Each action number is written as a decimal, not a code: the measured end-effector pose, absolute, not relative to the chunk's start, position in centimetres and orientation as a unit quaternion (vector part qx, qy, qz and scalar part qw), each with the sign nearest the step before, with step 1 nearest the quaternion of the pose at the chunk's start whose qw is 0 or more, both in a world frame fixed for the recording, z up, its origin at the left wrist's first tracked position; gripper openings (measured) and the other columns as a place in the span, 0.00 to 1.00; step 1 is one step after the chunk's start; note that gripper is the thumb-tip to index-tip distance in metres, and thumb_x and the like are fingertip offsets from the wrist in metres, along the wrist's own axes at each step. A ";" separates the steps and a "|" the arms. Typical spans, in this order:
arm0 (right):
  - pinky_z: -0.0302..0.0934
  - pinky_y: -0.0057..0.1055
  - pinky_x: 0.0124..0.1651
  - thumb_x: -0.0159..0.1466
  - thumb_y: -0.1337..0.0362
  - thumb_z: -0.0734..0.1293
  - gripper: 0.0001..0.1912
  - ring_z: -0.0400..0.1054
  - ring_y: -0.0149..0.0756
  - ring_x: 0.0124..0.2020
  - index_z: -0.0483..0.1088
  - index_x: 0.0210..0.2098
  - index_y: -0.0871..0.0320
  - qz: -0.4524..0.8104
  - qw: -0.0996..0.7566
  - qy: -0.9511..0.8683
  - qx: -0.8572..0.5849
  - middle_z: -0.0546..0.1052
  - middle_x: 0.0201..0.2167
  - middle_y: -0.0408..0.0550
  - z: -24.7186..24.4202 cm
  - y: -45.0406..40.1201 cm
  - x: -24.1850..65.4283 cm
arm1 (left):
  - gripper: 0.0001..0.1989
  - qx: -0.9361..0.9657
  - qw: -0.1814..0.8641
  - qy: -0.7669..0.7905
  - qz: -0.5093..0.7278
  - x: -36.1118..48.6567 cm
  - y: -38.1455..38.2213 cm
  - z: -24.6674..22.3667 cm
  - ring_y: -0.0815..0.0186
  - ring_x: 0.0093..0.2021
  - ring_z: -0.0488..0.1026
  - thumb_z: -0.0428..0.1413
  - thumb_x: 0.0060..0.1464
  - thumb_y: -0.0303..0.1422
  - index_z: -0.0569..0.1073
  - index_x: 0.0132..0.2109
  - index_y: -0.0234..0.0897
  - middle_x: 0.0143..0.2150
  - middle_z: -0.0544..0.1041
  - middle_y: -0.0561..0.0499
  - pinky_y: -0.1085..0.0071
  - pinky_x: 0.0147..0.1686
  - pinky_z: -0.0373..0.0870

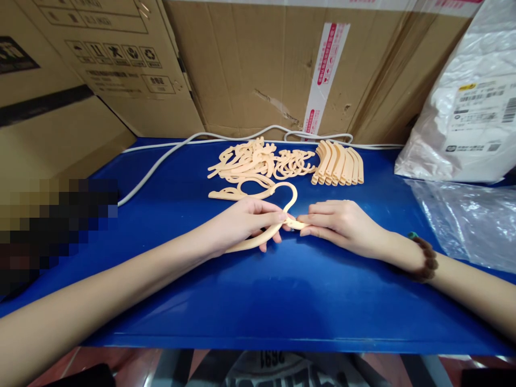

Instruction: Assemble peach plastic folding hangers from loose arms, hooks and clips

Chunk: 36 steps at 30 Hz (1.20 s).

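One blue desk (pixel 258 306) spans the view; cardboard box (pixel 250 75) at its far edge, white bag (pixel 447 134) right rear. Left hand (pixel 253 217) and right hand (pixel 342 226) face each other mid-desk, fingers of both closed on a cream hanger (pixel 252 243): left by the hook's base, right pinching the short side. Long axis left-right, hook away. Loose parts (pixel 253 161) and stacked curved strips (pixel 341 165) lie beyond, none between hands.

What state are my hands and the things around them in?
Hanger: held, hook pointing away
Left hand: pinching it below the hook
Right hand: pinching its right side
Left pile: loosely heaped
Middle pile: tangled
Right pieces: lined up
Cable: loosely looped
Bag: upright, wrinkled
Clear plastic: spread, creased
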State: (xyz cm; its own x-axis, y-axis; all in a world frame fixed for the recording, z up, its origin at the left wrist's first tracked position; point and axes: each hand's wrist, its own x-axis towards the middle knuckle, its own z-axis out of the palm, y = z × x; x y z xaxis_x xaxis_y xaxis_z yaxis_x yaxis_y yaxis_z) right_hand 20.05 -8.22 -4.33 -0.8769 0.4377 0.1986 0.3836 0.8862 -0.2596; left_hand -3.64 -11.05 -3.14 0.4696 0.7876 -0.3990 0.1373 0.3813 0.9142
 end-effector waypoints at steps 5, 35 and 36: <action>0.55 0.26 0.35 0.74 0.54 0.55 0.22 0.67 0.31 0.31 0.75 0.49 0.61 0.103 0.121 -0.962 -0.220 0.73 0.31 0.46 -4.2 -8.4 20.0 | 0.11 0.520 0.668 0.474 0.244 -3.6 -11.2 -3.5 0.75 0.19 0.70 0.54 0.62 0.33 0.78 0.41 0.29 0.24 0.76 0.51 0.81 0.20 0.68; 0.56 0.26 0.34 0.75 0.55 0.52 0.23 0.66 0.29 0.28 0.76 0.46 0.60 -0.024 0.137 -0.964 -0.225 0.74 0.30 0.45 -4.0 -9.2 19.8 | 0.10 0.525 0.680 0.439 0.262 -3.8 -11.3 -3.7 0.73 0.26 0.77 0.54 0.63 0.30 0.78 0.45 0.28 0.38 0.83 0.45 0.81 0.22 0.72; 0.56 0.26 0.34 0.75 0.55 0.52 0.23 0.66 0.29 0.28 0.75 0.47 0.60 -0.019 0.135 -0.964 -0.226 0.74 0.30 0.45 -4.0 -9.3 19.8 | 0.11 0.529 0.676 0.440 0.261 -3.7 -11.3 -3.7 0.73 0.26 0.77 0.54 0.63 0.30 0.78 0.45 0.28 0.38 0.83 0.45 0.81 0.22 0.72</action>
